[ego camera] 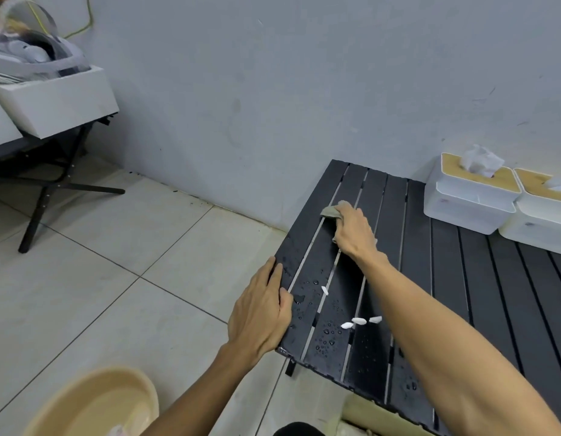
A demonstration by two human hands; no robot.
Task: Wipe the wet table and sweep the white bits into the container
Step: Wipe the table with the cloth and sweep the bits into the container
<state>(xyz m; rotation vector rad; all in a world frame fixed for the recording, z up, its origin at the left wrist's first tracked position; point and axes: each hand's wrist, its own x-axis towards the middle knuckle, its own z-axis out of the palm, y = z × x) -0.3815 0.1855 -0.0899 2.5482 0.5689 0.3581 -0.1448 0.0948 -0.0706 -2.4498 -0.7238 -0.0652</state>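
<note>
Grey wall (pixel 272 73), pale tiled floor (pixel 99 278)

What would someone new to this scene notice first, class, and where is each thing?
The eye lands on the right hand pressing a greyish cloth onto the far left part of the black slatted table. Nearer the viewer, white bits lie among water drops on the slats, while the left hand grips the table's left edge. A beige basin sits on the floor, bottom left.

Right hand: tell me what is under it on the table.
A crumpled grey-green cloth lies under the right hand, pressed on the black slatted table. Only its far edge shows; the rest, and the slats beneath, are covered.
</note>
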